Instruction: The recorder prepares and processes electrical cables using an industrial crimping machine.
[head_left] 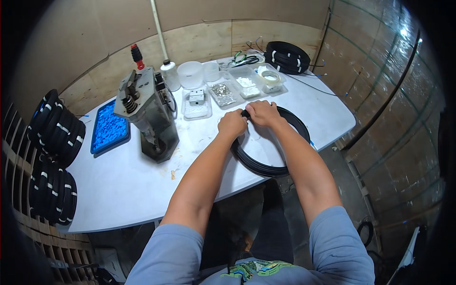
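The black cable coil (266,164) lies flat at the near right edge of the white table (123,185), its ring hanging partly past the edge toward the person. Both hands meet on its far rim. The left hand (232,124) is curled closed over the strands; the right hand (262,113), just beside it, pinches the same spot, apparently gripping, though the fingertips are hidden.

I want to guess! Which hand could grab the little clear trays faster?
Probably the right hand. Both hands grip the black cable coil at its top, but the right sits closer to the clear trays. The left hand is a bit further back.
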A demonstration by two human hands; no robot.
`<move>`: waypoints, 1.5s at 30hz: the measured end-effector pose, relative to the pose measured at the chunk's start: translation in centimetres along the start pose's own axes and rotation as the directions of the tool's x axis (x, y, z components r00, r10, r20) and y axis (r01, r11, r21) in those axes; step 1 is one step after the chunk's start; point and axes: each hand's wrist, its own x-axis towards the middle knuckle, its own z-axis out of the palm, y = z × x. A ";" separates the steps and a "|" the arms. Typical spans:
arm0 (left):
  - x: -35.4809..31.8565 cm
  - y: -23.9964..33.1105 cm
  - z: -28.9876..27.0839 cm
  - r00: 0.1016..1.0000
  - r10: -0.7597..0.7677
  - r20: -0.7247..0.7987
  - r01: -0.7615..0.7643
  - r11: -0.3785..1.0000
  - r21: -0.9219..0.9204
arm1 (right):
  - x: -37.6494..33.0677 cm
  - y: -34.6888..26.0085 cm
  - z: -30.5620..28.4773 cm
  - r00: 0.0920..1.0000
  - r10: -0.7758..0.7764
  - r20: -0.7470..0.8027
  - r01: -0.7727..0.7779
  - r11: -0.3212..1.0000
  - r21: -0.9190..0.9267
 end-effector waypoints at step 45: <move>-16.8 -23.1 -13.8 0.811 0.304 -0.500 -0.379 0.924 -0.052 | -4.4 -22.3 5.2 0.748 -0.543 -0.381 0.664 0.604 0.442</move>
